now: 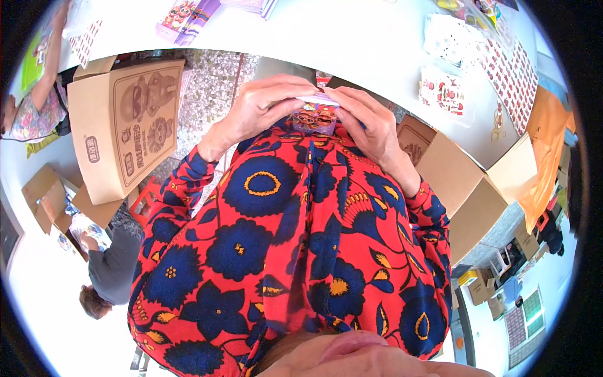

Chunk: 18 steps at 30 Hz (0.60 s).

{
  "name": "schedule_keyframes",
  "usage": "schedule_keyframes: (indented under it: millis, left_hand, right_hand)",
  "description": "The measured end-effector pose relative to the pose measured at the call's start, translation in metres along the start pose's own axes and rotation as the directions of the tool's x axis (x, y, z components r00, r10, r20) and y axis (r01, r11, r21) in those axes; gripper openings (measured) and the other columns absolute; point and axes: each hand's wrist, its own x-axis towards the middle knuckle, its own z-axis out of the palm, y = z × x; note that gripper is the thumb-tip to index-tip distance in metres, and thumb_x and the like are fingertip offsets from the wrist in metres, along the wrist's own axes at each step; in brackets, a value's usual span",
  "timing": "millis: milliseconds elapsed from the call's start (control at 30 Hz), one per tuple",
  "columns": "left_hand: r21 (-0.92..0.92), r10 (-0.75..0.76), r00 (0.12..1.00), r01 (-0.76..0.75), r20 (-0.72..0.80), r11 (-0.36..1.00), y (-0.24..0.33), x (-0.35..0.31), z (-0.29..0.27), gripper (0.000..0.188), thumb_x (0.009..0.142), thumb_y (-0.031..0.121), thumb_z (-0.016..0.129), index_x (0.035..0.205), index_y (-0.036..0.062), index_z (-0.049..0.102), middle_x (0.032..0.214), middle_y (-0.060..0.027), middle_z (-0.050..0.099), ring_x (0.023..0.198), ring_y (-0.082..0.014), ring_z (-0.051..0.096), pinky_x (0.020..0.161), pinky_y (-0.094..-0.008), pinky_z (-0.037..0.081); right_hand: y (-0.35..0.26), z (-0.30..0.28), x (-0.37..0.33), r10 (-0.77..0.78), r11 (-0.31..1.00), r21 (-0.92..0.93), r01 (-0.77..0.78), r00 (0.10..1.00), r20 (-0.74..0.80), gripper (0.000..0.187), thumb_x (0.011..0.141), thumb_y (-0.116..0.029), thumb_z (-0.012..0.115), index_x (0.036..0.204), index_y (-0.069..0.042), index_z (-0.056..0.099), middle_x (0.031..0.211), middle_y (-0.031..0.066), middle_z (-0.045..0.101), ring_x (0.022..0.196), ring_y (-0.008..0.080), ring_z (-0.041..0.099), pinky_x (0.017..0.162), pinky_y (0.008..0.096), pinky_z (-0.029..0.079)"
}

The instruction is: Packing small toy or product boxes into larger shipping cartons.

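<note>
A small purple printed box [316, 119] stands in front of my body, close to the near edge of the white table [352, 38]. Its pale top edge lies between my two hands. My left hand [269, 105] grips the box from the left, its fingers bent over the top edge. From the other side my right hand [369, 122] closes on it, with fingertips at the same edge. The fingertips of both hands nearly meet there. The far side of the box is hidden from view.
More flat purple packages [187, 20] lie at the table's far left. Sticker sheets [443, 94] and a gold ring-shaped item [498, 120] are on its right. A large printed carton [129, 122] stands left, an open carton [461, 188] right. Other people [113, 264] work at left.
</note>
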Motion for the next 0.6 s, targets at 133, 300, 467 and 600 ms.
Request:
schedule_keyframes:
  millis: [133, 300, 467, 600]
  left_hand:
    - [-0.232, -0.099, 0.995, 0.098, 0.007, 0.968, -0.007, 0.0, 0.0, 0.019, 0.084, 0.001, 0.061, 0.102, 0.0025, 0.067, 0.096, -0.01, 0.067, 0.084, -0.0186, 0.066, 0.072, -0.0269, 0.053]
    - [-0.18, -0.118, 0.962, 0.165, 0.245, 0.97, -0.007, 0.021, -0.024, 0.02, 0.083, 0.001, 0.062, 0.101, 0.0039, 0.068, 0.091, -0.008, 0.07, 0.082, -0.0154, 0.066, 0.072, -0.0256, 0.052]
    - [-0.057, -0.102, 0.907, 0.136, 0.408, 0.989, -0.006, 0.045, -0.03, 0.016, 0.081, 0.003, 0.063, 0.096, 0.0045, 0.068, 0.083, -0.007, 0.07, 0.075, -0.0163, 0.068, 0.068, -0.0269, 0.053]
    - [-0.012, -0.083, 0.909, 0.097, 0.408, 0.995, -0.011, 0.047, -0.024, 0.013, 0.08, 0.003, 0.065, 0.093, 0.0041, 0.068, 0.083, -0.0071, 0.069, 0.075, -0.0174, 0.068, 0.068, -0.0273, 0.054]
  right_hand:
    - [-0.004, -0.002, 0.003, 0.081, 0.995, 0.056, -0.083, 0.996, 0.03, 0.031, 0.083, -0.001, 0.062, 0.113, -0.006, 0.064, 0.103, 0.0142, 0.064, 0.089, 0.0235, 0.065, 0.075, 0.0305, 0.053]
    - [-0.004, -0.003, 0.005, 0.049, 0.998, 0.024, -0.05, 0.998, 0.047, 0.031, 0.082, -0.001, 0.063, 0.112, -0.007, 0.065, 0.102, 0.0139, 0.065, 0.087, 0.0237, 0.066, 0.074, 0.0308, 0.053]
    - [-0.004, -0.008, 0.01, -0.022, 0.999, -0.026, 0.024, 0.997, 0.07, 0.03, 0.08, -0.001, 0.064, 0.11, -0.005, 0.065, 0.1, 0.014, 0.065, 0.086, 0.0253, 0.066, 0.074, 0.0322, 0.054]
    - [-0.001, -0.01, 0.01, -0.047, 0.998, -0.038, 0.05, 0.996, 0.072, 0.03, 0.079, -0.001, 0.065, 0.109, -0.004, 0.065, 0.099, 0.0143, 0.066, 0.086, 0.0266, 0.066, 0.074, 0.033, 0.054]
